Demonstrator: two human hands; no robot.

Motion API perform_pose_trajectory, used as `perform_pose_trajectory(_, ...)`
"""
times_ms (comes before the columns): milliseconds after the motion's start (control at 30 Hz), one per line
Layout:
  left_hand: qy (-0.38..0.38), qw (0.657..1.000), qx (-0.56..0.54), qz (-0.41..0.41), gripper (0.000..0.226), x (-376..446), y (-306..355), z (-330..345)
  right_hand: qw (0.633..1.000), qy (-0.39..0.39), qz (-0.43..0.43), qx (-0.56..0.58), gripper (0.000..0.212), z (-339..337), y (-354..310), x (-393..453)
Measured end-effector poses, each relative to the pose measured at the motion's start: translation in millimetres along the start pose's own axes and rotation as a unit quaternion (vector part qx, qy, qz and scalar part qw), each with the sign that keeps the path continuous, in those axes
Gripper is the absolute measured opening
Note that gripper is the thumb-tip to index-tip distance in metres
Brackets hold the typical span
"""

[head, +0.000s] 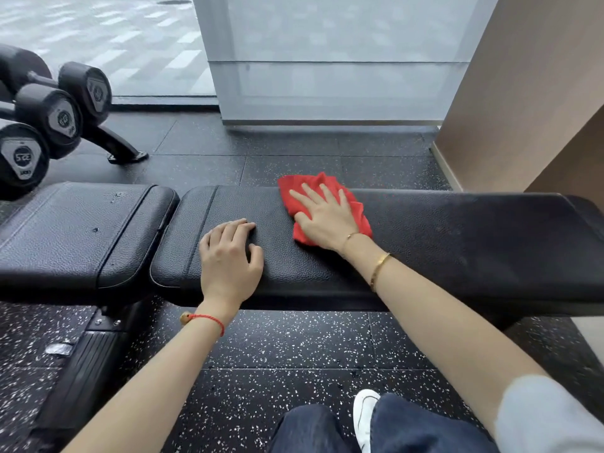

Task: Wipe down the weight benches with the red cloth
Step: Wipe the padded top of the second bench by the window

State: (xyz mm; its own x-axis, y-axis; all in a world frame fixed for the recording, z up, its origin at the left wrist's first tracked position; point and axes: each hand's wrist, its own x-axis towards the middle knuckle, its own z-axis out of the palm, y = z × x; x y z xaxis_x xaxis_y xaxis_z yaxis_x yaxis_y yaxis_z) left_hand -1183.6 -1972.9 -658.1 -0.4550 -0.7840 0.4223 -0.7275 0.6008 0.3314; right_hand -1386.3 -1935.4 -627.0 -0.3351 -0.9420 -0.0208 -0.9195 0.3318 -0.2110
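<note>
A black padded weight bench runs across the view, with a long back pad (457,243) and a shorter seat pad (75,233) to its left. The red cloth (294,186) lies crumpled on the long pad near its far edge. My right hand (322,217) presses flat on the cloth, fingers spread. My left hand (228,256) rests palm down on the bare pad close to its left end, fingers curled and holding nothing.
Several black dumbbells (49,119) sit on a rack at the far left. A glass wall (327,60) stands behind the bench and a tan wall (523,93) at the right. The floor (277,354) is speckled black rubber. My legs and a white shoe (364,416) are below.
</note>
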Motion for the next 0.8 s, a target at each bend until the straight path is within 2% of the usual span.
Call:
perform_pose_trajectory(100, -0.004, 1.0, 0.0, 0.003, 0.044, 0.2, -0.8, -0.1, 0.995, 0.003, -0.098, -0.002, 0.057, 7.5, -22.6, -30.5)
perform_pose_trajectory(200, -0.002, 1.0, 0.003, 0.006, 0.043, 0.5, -2.7, 0.3, 0.989, 0.011, -0.145, 0.005, 0.057, 7.0, -0.7, -62.9)
perform_pose_trajectory(267, 0.0, 1.0, 0.003, 0.006, 0.042, 0.7, -3.3, 1.0, 0.993, 0.019, -0.116, 0.003, 0.057, 1.5, 27.8, -69.0)
perform_pose_trajectory(367, 0.005, 1.0, 0.001, 0.005, 0.042, 0.4, -2.3, 1.3, 0.999, 0.038, -0.002, -0.009, 0.055, -8.4, 60.9, -48.0)
perform_pose_trajectory(433, 0.009, 1.0, 0.003, 0.004, 0.042, 0.4, -2.3, 1.3, 0.998, 0.035, 0.059, -0.003, 0.053, -11.8, 61.8, -22.2)
perform_pose_trajectory(500, 0.011, 1.0, 0.001, 0.001, 0.042, 0.6, -2.7, 2.0, 0.997, 0.025, 0.08, 0.003, 0.054, -9.1, 49.3, -1.1)
perform_pose_trajectory(633, 0.009, 1.0, 0.004, -0.001, 0.042, 0.4, -0.8, 0.8, 1.0, 0.016, 0.009, -0.002, 0.056, 0.8, 8.2, -5.4)
perform_pose_trajectory(800, 0.0, 1.0, 0.0, 0.0, 0.041, 0.5, 1.4, -3.3, 0.992, 0.027, -0.12, -0.008, 0.06, 8.1, -3.0, -78.0)
